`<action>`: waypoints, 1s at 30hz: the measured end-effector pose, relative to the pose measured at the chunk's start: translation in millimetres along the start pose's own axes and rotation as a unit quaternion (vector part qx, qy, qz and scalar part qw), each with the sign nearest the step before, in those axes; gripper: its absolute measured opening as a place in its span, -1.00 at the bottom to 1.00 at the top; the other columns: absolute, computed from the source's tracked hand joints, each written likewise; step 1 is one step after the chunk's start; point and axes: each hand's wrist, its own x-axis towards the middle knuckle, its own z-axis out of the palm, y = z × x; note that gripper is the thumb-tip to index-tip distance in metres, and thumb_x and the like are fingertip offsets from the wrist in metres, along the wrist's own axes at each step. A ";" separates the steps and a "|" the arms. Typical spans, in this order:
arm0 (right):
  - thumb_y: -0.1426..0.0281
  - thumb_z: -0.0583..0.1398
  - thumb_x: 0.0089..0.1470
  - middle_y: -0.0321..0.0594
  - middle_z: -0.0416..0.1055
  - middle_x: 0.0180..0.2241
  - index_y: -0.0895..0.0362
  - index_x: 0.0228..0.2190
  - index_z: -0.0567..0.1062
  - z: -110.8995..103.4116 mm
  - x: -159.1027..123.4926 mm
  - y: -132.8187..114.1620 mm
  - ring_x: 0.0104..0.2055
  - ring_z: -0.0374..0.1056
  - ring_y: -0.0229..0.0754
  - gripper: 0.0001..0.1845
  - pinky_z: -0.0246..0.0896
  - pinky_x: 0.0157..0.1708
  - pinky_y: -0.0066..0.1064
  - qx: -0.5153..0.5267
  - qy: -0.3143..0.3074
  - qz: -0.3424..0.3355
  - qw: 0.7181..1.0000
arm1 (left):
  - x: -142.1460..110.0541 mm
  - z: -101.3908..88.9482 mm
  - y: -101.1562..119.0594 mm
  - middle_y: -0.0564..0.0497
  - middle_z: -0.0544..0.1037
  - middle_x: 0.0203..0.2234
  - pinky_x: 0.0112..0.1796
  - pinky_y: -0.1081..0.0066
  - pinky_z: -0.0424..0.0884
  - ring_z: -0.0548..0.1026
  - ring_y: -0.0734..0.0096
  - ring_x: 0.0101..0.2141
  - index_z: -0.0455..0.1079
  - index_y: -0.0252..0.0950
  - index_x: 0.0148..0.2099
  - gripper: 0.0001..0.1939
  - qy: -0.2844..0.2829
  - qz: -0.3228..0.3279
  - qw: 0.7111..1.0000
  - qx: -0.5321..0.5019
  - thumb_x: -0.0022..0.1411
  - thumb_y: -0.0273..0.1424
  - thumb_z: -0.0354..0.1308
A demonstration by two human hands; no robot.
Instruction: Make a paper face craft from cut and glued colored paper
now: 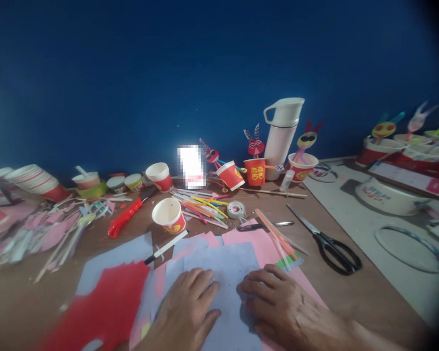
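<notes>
A pale blue sheet of paper lies in front of me, on top of pink and bluish sheets. My left hand rests on its left side, fingers stretched forward and thumb apart. Across from it, my right hand lies on the right side of the sheet, palm down, fingers slightly bent and a little spread. Neither hand grips anything that I can see. Red paper with a jagged edge is left of my left hand. A white-and-black marker lies beyond that hand.
Black-handled scissors lie at right, a red-handled cutter at left. A paper cup, colored sticks, a tape roll and a pen sit beyond the paper. Cup figures and a white flask stand by the blue wall.
</notes>
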 end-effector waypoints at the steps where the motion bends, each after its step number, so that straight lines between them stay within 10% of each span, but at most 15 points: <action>1: 0.43 0.20 0.18 -0.31 0.45 0.00 0.09 -0.25 0.41 0.1 0.3 0.4 -0.05 0.33 -0.10 -0.93 0.12 -0.07 -0.22 -0.003 0.003 -0.001 1.000 | 1.7 -0.1 1.4 -0.10 0.59 -0.13 -0.22 0.17 0.52 0.53 0.05 -0.17 0.43 -0.26 -0.08 -0.72 -0.008 -0.002 1.000 0.007 0.11 -0.49 0.22; 9: 0.42 0.21 0.18 -0.29 0.48 -0.04 0.10 -0.27 0.43 -5.0 2.9 0.2 -0.07 0.34 -0.12 -0.95 0.14 -0.10 -0.25 -0.003 0.012 -0.006 1.000 | 97.4 -22.8 -24.1 -0.10 0.53 -0.08 -0.02 0.19 0.40 0.45 0.18 -0.05 0.39 -0.30 0.01 -0.75 -0.037 -0.046 0.998 -0.007 0.30 -0.42 0.08; 17: 0.39 0.12 0.25 -0.25 0.45 -0.01 0.12 -0.30 0.42 -8.7 1.6 3.0 -0.09 0.31 -0.11 -0.90 0.13 -0.15 -0.25 -0.022 0.012 -0.022 0.999 | 185.9 32.0 -47.4 -0.10 0.47 -0.06 -0.09 0.09 0.42 0.46 0.18 -0.07 0.38 -0.33 -0.01 -0.66 -0.050 -0.105 0.993 0.035 0.27 -0.23 0.18; 24: 0.41 0.12 0.26 -0.20 0.45 0.02 0.13 -0.24 0.45 -5.0 -3.1 7.3 -0.04 0.31 -0.09 -0.89 0.15 -0.09 -0.19 0.010 0.022 -0.024 0.999 | 170.7 11.7 -40.7 -0.14 0.46 -0.12 -0.06 0.17 0.40 0.42 0.13 -0.06 0.36 -0.38 -0.03 -0.63 -0.012 -0.124 0.992 -0.004 0.12 -0.37 0.25; 30: 0.49 0.10 0.23 -0.08 0.50 -0.06 0.18 -0.08 0.42 -2.9 -0.6 12.0 0.00 0.35 -0.09 -0.78 0.25 0.02 -0.19 0.132 0.105 -0.014 0.986 | 66.5 -25.3 -4.2 -0.06 0.37 0.07 0.05 0.27 0.34 0.37 0.18 0.07 0.18 -0.18 0.13 -0.49 -0.003 -0.118 0.988 -0.098 0.14 -0.38 0.19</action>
